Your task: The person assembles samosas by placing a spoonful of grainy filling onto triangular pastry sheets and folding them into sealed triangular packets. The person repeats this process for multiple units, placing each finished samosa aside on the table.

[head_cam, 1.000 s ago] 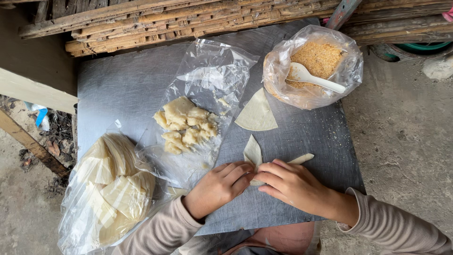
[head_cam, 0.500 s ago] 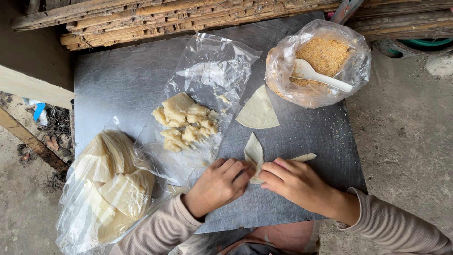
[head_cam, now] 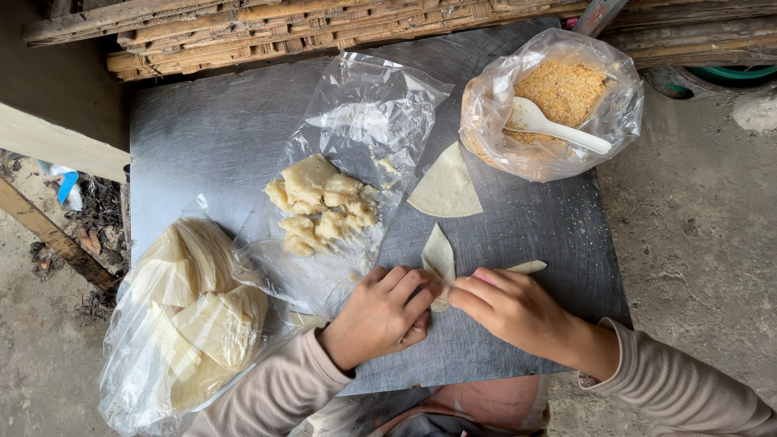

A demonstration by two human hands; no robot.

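Note:
My left hand (head_cam: 380, 314) and my right hand (head_cam: 514, 311) meet over a thin pale wrapper sheet (head_cam: 439, 256) lying on the grey metal table (head_cam: 202, 137). Fingertips of both hands pinch and fold its lower part; its pointed upper corner sticks up between them. A small strip of wrapper (head_cam: 528, 265) shows just beyond my right fingers. A second wedge-shaped wrapper (head_cam: 444, 193) lies flat a little farther away.
A clear plastic sheet (head_cam: 364, 113) carries lumps of pale dough-like filling (head_cam: 321, 204). A bag of stacked wrappers (head_cam: 182, 311) hangs off the left front corner. At the back right a bag of brown crumbs (head_cam: 562, 93) holds a white spoon (head_cam: 554, 129). Wooden slats (head_cam: 324, 24) lie behind.
Both hands stay on the wrapper, fingers shifting slightly as they fold it. The view has drifted a little; nothing else on the table moved.

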